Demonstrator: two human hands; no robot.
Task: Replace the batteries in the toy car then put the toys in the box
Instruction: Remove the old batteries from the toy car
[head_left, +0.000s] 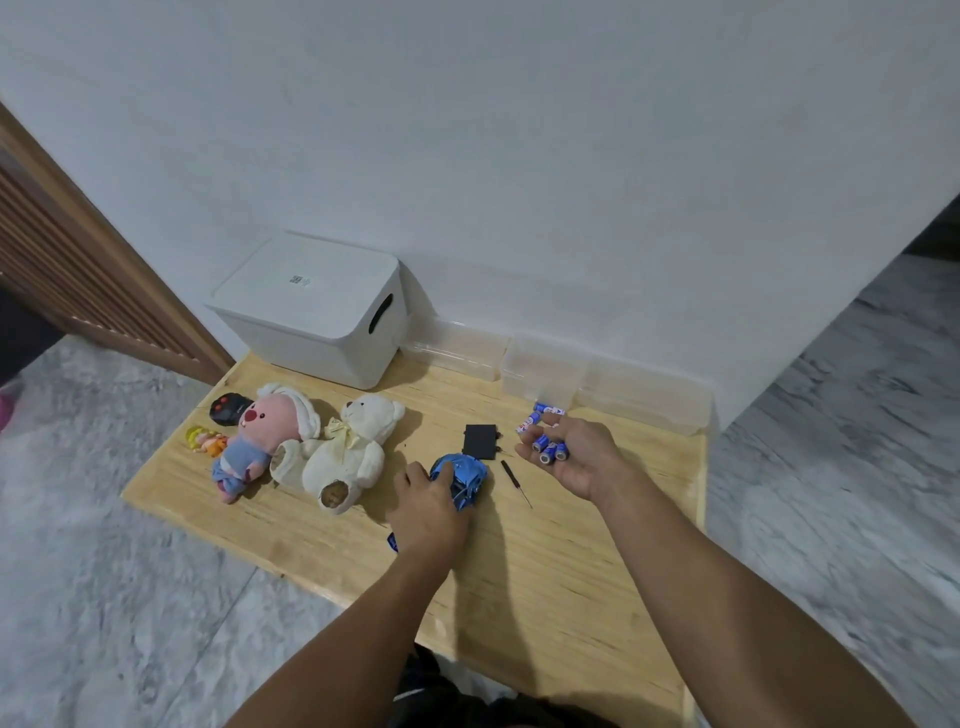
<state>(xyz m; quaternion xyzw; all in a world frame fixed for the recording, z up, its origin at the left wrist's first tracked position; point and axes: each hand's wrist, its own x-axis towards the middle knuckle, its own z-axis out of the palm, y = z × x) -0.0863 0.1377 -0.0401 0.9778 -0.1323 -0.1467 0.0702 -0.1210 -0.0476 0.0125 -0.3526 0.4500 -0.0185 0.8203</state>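
Observation:
A shiny blue toy car (464, 480) lies on the wooden table (545, 561), and my left hand (428, 512) rests on its near left side, gripping it. My right hand (579, 457) hovers palm-up to the right of the car with several blue batteries (549, 449) in its fingers. More blue batteries (540, 413) lie just beyond that hand. A black battery cover (480, 440) lies behind the car. A small screwdriver (514, 480) lies to the car's right. The white lidded box (317, 306) stands at the back left.
A white teddy bear (345, 452), a pink plush (260, 436), a small yellow doll (205, 440) and a black remote (228, 408) lie left of the car. Clear plastic containers (545, 364) line the wall at the back. The table's edges drop to a grey floor.

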